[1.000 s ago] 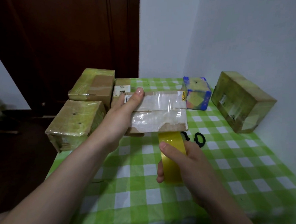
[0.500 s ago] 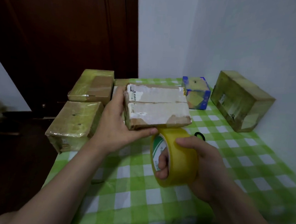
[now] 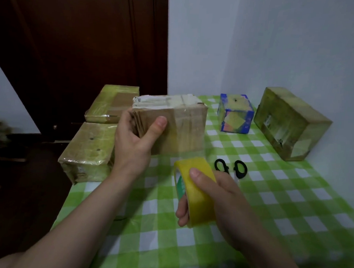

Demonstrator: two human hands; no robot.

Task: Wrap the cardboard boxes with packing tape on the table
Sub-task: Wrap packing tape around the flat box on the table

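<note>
Visibly five boxes (image 3: 182, 130) (image 3: 112, 101) (image 3: 89, 149) (image 3: 234, 114) (image 3: 289, 123); left fingers (image 3: 125, 116) grasp one, right fingers (image 3: 181, 213) the lone roll (image 3: 199, 200)

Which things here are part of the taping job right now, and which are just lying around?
In hand: brown cardboard box, gripped by the left hand; yellow roll of packing tape, held by the right hand.
Lying about: black-handled scissors; small blue and yellow box; three tape-wrapped cardboard boxes.

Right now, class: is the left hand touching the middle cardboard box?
Touching. The head view shows the left hand gripping the cardboard box, thumb on its front face.
</note>
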